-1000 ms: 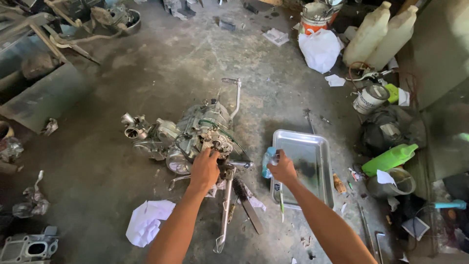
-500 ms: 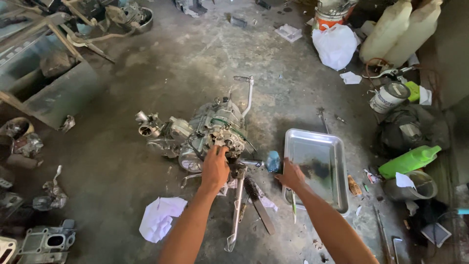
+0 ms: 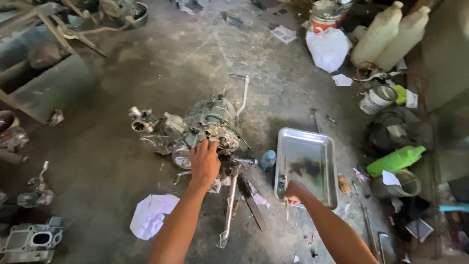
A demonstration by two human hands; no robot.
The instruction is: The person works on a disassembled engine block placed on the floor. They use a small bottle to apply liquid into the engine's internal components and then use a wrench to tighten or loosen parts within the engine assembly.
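Grey, oil-stained concrete floor of a workshop, littered with parts and scrap. Motorcycle engine lies at centre on the floor, long axis running roughly left to right, cylinder end with its round ports toward the left, a bent lever rod sticking up and away at its right side. Left hand rests flat on the near side of the engine, fingers spread over the casing. Right hand well to the right of the engine, closed around a small slim tool at the near left corner of a shallow metal tray; the tool's kind cannot be told. Small blue object sits between engine and tray. Two long flat metal bars lie on the floor just below the left hand. Crumpled white paper near left. Far right: two tall cream plastic jugs, white plastic bag, green bottle lying on its side, round tin with pale label.
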